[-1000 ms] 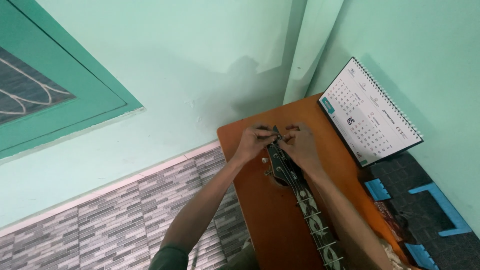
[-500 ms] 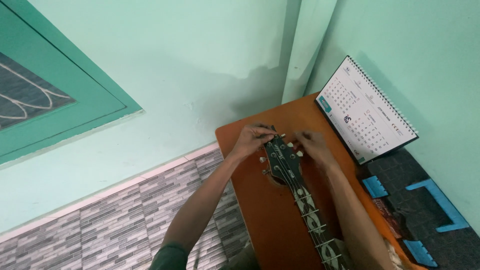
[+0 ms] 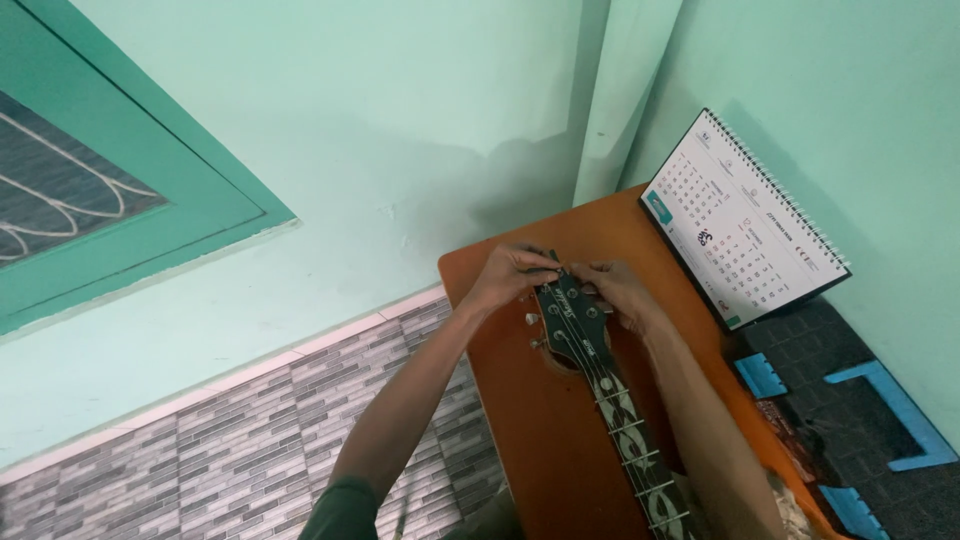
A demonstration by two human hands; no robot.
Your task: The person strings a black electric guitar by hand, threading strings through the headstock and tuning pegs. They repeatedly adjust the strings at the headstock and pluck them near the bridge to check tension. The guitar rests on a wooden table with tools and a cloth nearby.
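A guitar neck [image 3: 625, 430] with inlaid fret markers runs up from the bottom edge. Its black headstock [image 3: 573, 322] lies over an orange-brown wooden table [image 3: 545, 440]. My left hand [image 3: 510, 275] pinches at the top left corner of the headstock, by the upper tuning pegs. My right hand [image 3: 620, 293] grips the headstock's top right side, fingers curled over the pegs there. The fingertips of the two hands nearly meet above the headstock. Silver tuning pegs [image 3: 533, 320] show on the left side.
A spiral-bound desk calendar [image 3: 740, 225] stands at the table's far right, against the mint-green wall. A black mat with blue shapes [image 3: 860, 400] lies to the right. Grey tiling [image 3: 220, 450] covers the lower wall, and a green window frame [image 3: 150, 210] sits upper left.
The guitar headstock has come out from under my hands and now shows fully. Both hands have stayed at its top end, shifting slightly apart to its two sides.
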